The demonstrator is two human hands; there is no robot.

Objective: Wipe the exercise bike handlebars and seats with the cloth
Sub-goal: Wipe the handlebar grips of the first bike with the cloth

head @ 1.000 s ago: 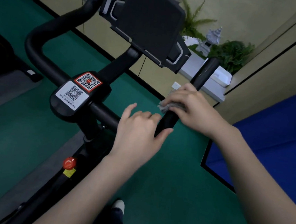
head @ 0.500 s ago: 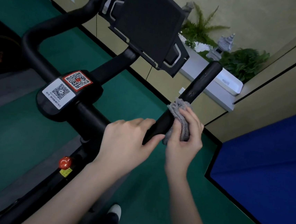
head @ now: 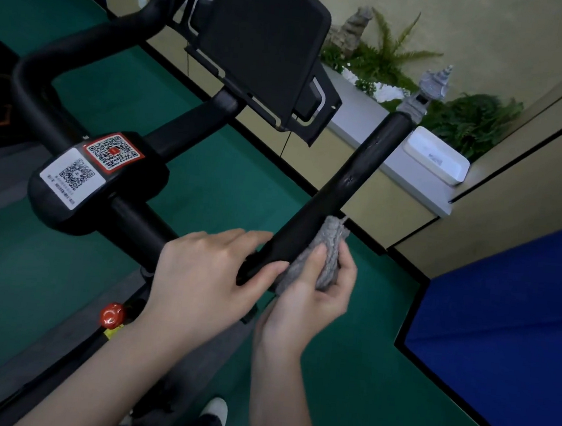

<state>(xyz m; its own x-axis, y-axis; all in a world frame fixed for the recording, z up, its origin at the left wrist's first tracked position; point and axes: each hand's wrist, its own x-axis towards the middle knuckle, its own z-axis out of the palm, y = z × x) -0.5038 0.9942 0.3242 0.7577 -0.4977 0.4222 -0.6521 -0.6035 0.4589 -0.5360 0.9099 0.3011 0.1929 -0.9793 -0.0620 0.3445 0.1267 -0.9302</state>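
Observation:
The black right handlebar (head: 352, 175) of the exercise bike runs up and to the right from the centre. My left hand (head: 208, 278) grips its lower bend, thumb under the bar and fingers over it. My right hand (head: 312, 298) holds a grey cloth (head: 327, 251) bunched against the right side of the bar, just beside my left thumb. The left handlebar (head: 57, 64) curves up at the left. A black console (head: 265, 39) sits above the stem. The seat is out of view.
A stem pad with two QR stickers (head: 88, 163) sits left of my hands, and a red knob (head: 112, 313) lies below it. A ledge with plants, a stone lantern (head: 429, 86) and a white tray (head: 435, 159) runs behind. A blue mat (head: 509, 320) lies at the right on green floor.
My right hand turned from over the top of the bar to its right side and slid the cloth down towards my left hand. My left hand kept its grip on the bend.

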